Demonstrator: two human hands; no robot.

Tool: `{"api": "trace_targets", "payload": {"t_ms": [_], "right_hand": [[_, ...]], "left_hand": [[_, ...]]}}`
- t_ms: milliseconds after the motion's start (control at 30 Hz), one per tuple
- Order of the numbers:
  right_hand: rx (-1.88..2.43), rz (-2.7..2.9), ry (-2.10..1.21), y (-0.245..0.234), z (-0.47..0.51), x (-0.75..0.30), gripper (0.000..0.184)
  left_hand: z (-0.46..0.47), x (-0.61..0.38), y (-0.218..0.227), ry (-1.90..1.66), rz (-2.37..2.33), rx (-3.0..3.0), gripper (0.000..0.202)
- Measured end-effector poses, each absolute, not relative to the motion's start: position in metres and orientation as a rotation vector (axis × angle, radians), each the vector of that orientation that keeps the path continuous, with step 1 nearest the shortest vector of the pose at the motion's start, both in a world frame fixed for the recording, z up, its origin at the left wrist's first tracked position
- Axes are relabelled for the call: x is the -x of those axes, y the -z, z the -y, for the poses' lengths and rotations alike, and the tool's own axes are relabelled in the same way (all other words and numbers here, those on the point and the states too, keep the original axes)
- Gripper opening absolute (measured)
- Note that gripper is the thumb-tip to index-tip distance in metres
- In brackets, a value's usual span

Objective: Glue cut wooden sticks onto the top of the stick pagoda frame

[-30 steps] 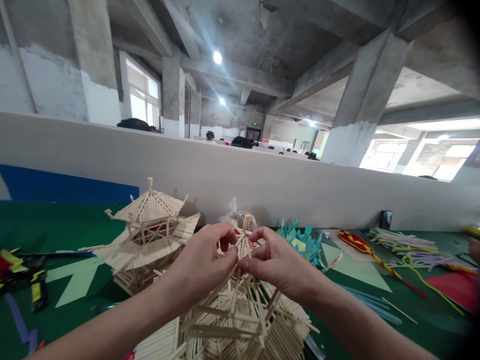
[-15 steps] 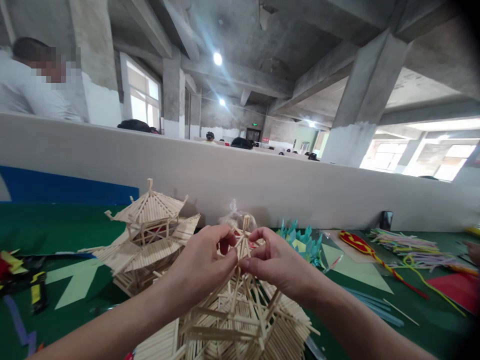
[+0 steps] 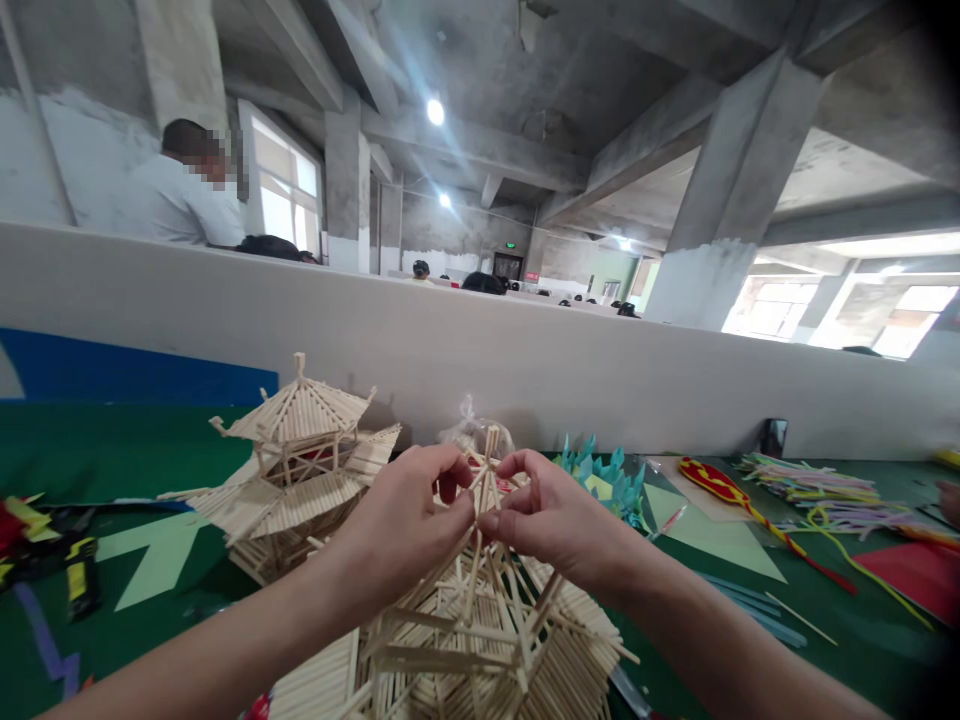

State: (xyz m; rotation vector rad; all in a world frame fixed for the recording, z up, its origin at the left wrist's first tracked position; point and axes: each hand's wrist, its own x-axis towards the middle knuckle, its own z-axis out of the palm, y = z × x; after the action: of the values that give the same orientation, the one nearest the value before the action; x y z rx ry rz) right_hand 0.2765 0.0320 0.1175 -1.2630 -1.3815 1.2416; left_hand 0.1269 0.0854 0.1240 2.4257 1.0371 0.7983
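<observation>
Ceiling lamps [image 3: 435,111] flare with bluish streaks and daylight whites out the right-hand windows [image 3: 776,310], while the concrete ceiling [image 3: 472,70] lies in dim grey. The stick pagoda [image 3: 304,412] throws a soft shadow on the pale partition [image 3: 600,370]. Wide-angle stretch pulls at the edges, and the upper-right corner is black.

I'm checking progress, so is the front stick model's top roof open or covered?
Open where visible: gaps show between its slanting sticks below the peak.
</observation>
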Motion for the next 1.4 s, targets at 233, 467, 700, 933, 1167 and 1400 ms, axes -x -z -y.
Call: {"api": "trace_targets", "payload": {"t_ms": [233,467,700,933,1167,1400], "right_hand": [[1.247,1.344,-1.277,-0.12,-0.032,-0.276,0.034],[1.261,1.358,-1.264,-0.121,-0.032,-0.275,0.035],[1.256,1.36,-1.268,-0.118,-0.032,-0.275,0.035],[1.276,1.366,-1.238,-0.118,-0.033,-0.275,0.034],[1.307,1.38,-1.216,-0.119,-0.033,-0.276,0.033],[1.329,1.364,-1.211,-0.119,-0.033,-0.275,0.035]], "left_hand": [[-0.083,-0.119,-0.133,-0.859,-0.883,-2.571,0.01],[-0.081,-0.107,-0.146,-0.49,-0.39,-3.127,0.03],[-0.076,-0.106,-0.136,-0.431,-0.285,-3.344,0.025],[-0.079,-0.105,-0.132,-0.464,-0.276,-3.35,0.025],[-0.08,-0.105,-0.131,-0.484,-0.282,-3.316,0.023],[-0.084,-0.105,-0.126,-0.635,-0.156,-3.182,0.022]]}}
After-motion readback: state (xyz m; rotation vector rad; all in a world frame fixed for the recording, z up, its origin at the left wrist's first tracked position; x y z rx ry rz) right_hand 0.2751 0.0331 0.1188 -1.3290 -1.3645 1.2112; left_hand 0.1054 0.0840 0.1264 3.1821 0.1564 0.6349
